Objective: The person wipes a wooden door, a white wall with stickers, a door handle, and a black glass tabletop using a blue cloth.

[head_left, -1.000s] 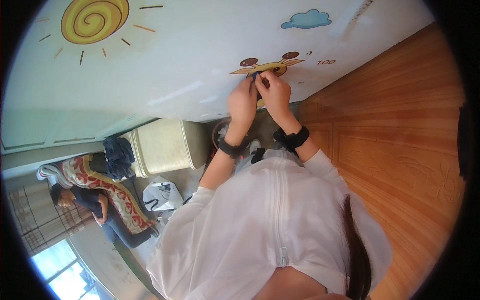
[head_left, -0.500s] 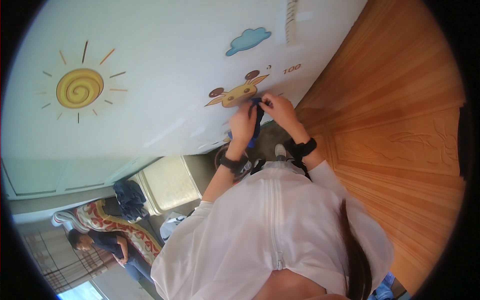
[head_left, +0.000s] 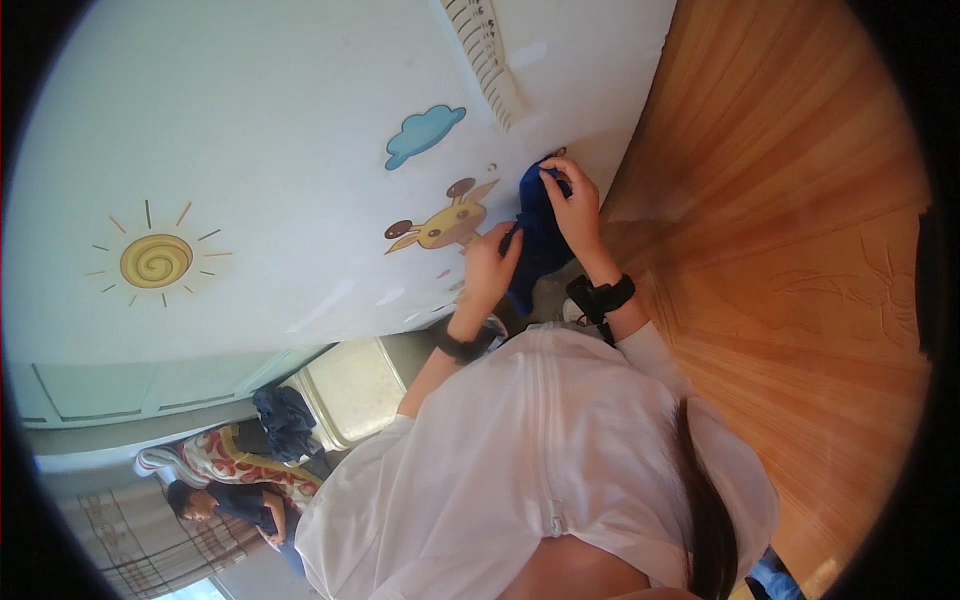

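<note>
A dark blue cloth (head_left: 541,243) hangs in front of the wall, between my two hands and partly folded. Its exact kind is hard to make out. My left hand (head_left: 487,270) pinches the cloth's left edge between thumb and fingers. Higher up and to the right, my right hand (head_left: 576,212) grips the top edge, close to the wooden door. Each wrist wears a black band, and the lower end of the cloth drops toward the floor.
The white wall carries a giraffe sticker (head_left: 452,226), a cloud sticker (head_left: 424,137) and a sun sticker (head_left: 156,262). A wooden door (head_left: 760,240) stands on the right. At lower left are a cream cabinet (head_left: 350,388), dark clothes (head_left: 285,422) and another person (head_left: 240,505).
My right hand has moved up and away from my left hand, and the blue cloth is now spread wider between them. The head view has shifted, so the stickers appear further left.
</note>
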`<control>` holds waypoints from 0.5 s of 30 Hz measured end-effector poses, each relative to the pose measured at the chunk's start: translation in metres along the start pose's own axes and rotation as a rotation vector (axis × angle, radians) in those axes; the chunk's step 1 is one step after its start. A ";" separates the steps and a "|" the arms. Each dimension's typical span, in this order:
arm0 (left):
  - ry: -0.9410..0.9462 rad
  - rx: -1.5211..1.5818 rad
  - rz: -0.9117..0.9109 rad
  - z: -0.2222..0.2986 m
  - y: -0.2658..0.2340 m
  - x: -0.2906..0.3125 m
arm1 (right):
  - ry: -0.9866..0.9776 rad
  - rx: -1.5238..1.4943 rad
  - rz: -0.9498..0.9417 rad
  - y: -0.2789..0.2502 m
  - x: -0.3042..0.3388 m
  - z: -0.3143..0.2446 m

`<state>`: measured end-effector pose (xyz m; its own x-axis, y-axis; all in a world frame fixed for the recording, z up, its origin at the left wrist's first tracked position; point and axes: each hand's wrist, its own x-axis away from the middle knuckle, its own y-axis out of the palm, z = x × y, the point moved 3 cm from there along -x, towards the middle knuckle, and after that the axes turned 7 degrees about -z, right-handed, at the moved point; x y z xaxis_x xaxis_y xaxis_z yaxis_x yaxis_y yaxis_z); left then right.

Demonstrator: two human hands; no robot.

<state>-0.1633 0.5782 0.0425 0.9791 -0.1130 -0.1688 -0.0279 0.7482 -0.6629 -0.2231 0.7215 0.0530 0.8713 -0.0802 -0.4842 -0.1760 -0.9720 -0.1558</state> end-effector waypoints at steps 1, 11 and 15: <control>-0.001 0.003 0.005 -0.001 -0.002 0.000 | -0.019 -0.007 -0.011 -0.001 -0.001 0.001; 0.055 -0.066 0.124 0.020 -0.019 0.005 | -0.038 -0.003 -0.087 -0.016 -0.010 -0.024; 0.158 -0.064 0.418 0.042 -0.061 0.016 | -0.331 -0.003 -0.137 -0.004 -0.014 -0.104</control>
<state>-0.1374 0.5579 0.1113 0.8385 0.0878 -0.5379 -0.4316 0.7096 -0.5570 -0.1873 0.7038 0.1497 0.6913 0.1262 -0.7115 -0.0661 -0.9695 -0.2361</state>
